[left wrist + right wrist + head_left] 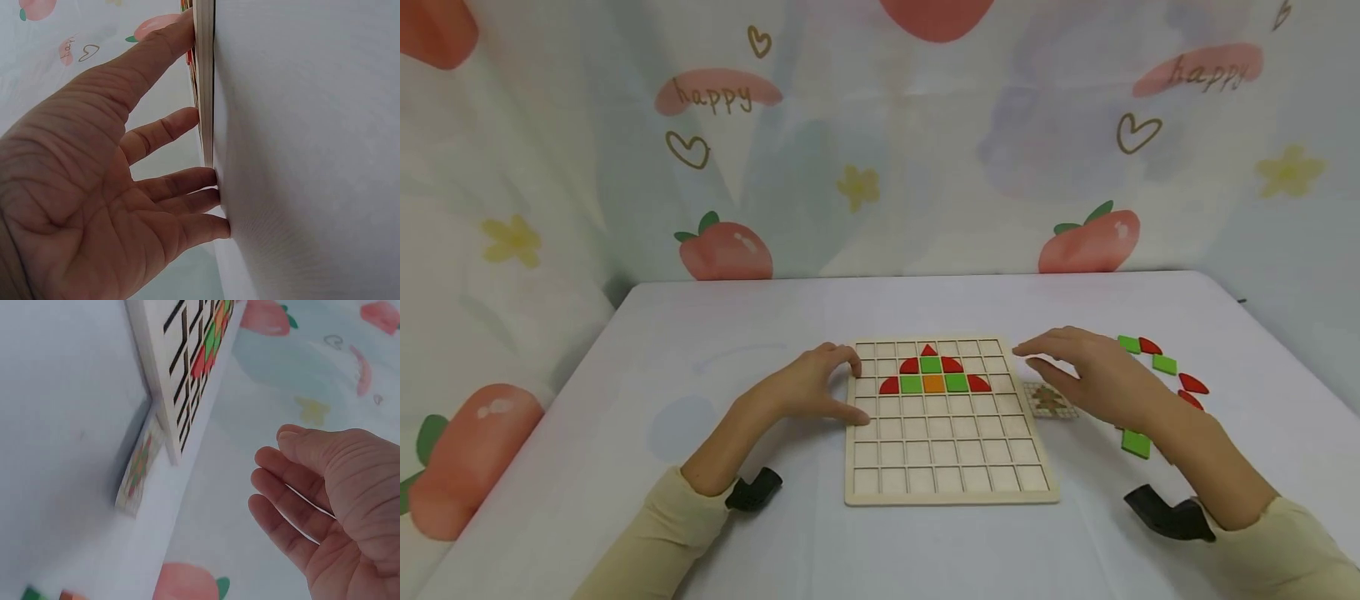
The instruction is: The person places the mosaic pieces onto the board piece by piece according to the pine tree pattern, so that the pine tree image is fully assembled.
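Note:
A wooden grid board (951, 500) lies flat on the table. In its upper rows sit a red triangle (928, 351), several red quarter-round tiles (980, 384), green squares (930, 365) and one orange square (934, 383). My left hand (808, 385) touches the board's left edge, thumb and fingers spread apart; the left wrist view shows the thumb against the rim and the fingers fairly straight. Beyond the right edge hovers my right hand (1097, 375), fingers loosely bent, nothing between them. Beneath it, a small pattern card (1047, 400) lies beside the board, partly covered by the hand.
Loose green tiles (1136, 444) and red tiles (1193, 384) lie scattered at the right, some behind my right forearm. White cloth (760, 325) covers the table. A printed curtain (910, 133) hangs behind it. Black wrist devices (1168, 512) sit under both cuffs.

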Tool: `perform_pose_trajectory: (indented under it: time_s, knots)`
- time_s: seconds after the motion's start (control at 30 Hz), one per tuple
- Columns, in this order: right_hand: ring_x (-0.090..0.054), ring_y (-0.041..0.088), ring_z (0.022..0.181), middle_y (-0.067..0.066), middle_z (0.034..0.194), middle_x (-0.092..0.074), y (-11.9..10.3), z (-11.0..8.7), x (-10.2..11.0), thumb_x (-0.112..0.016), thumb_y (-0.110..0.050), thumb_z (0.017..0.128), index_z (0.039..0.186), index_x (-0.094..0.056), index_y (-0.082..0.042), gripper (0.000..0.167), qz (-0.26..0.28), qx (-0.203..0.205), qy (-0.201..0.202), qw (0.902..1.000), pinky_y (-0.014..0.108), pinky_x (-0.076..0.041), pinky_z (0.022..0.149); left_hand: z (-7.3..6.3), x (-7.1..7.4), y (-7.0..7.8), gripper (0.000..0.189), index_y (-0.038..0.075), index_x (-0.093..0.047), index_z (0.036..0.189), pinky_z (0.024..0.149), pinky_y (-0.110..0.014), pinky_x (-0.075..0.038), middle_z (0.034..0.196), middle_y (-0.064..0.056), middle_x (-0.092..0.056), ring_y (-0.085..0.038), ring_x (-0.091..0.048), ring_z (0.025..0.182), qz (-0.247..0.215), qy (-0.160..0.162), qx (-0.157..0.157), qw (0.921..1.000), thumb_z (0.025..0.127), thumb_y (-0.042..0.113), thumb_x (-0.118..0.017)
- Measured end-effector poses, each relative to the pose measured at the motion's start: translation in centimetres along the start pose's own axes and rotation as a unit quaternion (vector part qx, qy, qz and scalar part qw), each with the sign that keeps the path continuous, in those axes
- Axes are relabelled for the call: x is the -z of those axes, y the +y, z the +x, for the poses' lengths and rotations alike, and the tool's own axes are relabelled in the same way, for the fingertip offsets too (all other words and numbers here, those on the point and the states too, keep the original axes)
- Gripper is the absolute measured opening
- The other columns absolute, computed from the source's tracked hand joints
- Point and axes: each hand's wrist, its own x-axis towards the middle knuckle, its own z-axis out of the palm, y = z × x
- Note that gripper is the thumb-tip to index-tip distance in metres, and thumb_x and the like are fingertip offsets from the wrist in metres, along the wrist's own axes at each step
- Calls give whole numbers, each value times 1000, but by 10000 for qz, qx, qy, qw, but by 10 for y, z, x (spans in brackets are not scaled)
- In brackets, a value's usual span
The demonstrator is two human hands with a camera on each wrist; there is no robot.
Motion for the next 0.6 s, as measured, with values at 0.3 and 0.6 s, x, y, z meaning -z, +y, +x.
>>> perform_pose_trajectory:
  time_s: [0.3,0.6]
  knots:
    - [-64,14,83,-4,101,-75,27,-16,11,-85,10,71,115,-74,-14,51,-254,323,764,9962,12,-46,75,0,1,0,57,21,-58,118,108,-52,-45,146,-12,-51,-31,-50,133,22,14,23,10000,76,44,-90]
    - [-67,16,85,2,107,-75,39,-28,24,-82,5,79,117,-75,-14,43,-361,-380,675,9963,9,-45,72,1,-2,-1,58,22,-58,118,108,-52,-45,144,-12,-51,-31,-50,131,-54,23,18,10000,75,44,-91]
